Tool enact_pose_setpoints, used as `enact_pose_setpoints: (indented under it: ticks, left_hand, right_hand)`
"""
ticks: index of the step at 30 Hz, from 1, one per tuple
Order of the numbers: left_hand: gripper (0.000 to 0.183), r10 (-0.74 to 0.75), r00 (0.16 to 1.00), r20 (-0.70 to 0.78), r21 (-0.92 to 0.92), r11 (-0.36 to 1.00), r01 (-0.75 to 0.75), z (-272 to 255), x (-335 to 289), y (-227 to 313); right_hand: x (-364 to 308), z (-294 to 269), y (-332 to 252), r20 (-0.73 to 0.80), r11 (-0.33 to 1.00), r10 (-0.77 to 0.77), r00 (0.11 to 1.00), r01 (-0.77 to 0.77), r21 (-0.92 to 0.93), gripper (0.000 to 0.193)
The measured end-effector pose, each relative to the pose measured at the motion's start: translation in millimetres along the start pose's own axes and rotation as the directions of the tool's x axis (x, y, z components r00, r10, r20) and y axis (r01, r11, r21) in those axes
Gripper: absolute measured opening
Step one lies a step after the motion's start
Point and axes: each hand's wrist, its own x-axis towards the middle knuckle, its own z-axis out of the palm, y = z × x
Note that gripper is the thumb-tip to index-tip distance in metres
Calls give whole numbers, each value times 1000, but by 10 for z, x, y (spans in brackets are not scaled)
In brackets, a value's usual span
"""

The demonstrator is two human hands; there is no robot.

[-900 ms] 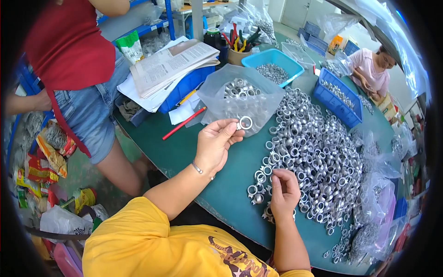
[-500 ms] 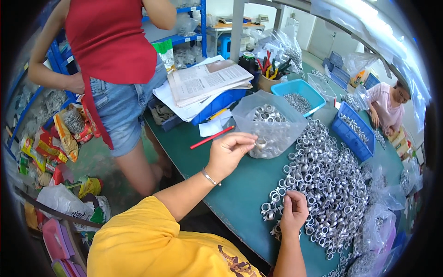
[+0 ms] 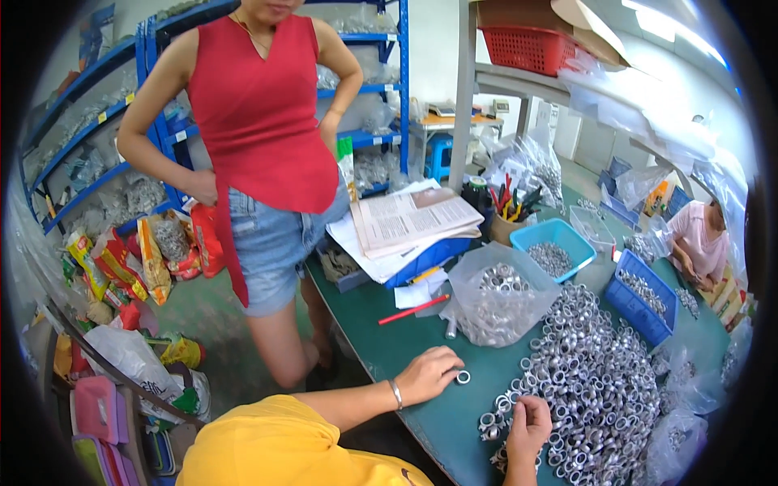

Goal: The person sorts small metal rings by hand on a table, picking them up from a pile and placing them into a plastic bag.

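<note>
A small silvery metal ring [image 3: 463, 377] is at the fingertips of my left hand [image 3: 428, 376], which is closed on it low over the green table. My right hand [image 3: 531, 421] is beside the near left edge of a large heap of metal rings [image 3: 596, 373]. Its thumb and forefinger are pinched together, and anything between them is too small to make out. Beyond my left hand, a clear plastic bag [image 3: 496, 312] of similar rings stands open. A small metal piece [image 3: 450, 328] is against the bag's left side.
A red pen [image 3: 413, 309], papers [image 3: 417, 223], a turquoise bin [image 3: 587, 251] and a blue basket [image 3: 640, 300] of metal parts are on the green table [image 3: 365, 324]. A person in a red top [image 3: 263, 121] stands at left; another in pink [image 3: 701, 243] sits far right.
My left hand has come down from beside the plastic bag toward the table's near edge. My right hand stays at the heap. The view has tipped upward, and the standing person's other hand now rests at the waist.
</note>
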Motion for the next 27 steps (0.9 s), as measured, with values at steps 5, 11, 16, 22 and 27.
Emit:
enact_pose_setpoints:
  ticks: [5,11,16,22,27]
  left_hand:
    - [12,-137,988,77,-67,988,142,-61,-281,79]
    - [14,-130,977,170,63,991,121,-57,-301,102]
    - [13,-131,976,171,73,990,120,-55,-340,100]
    - [11,-130,976,172,53,991,123,2,-355,135]
    - [7,-105,984,142,68,993,96,-66,-313,109]
  right_hand:
    - [35,119,-833,471,796,-390,791,547,-258,18]
    - [-51,68,-684,673,814,-220,706,513,-272,19]
    - [-60,80,-697,648,830,-225,727,491,-263,14]
    - [-98,31,-554,680,833,-117,723,444,-329,12]
    - [-30,133,-527,648,828,-212,732,487,-279,11]
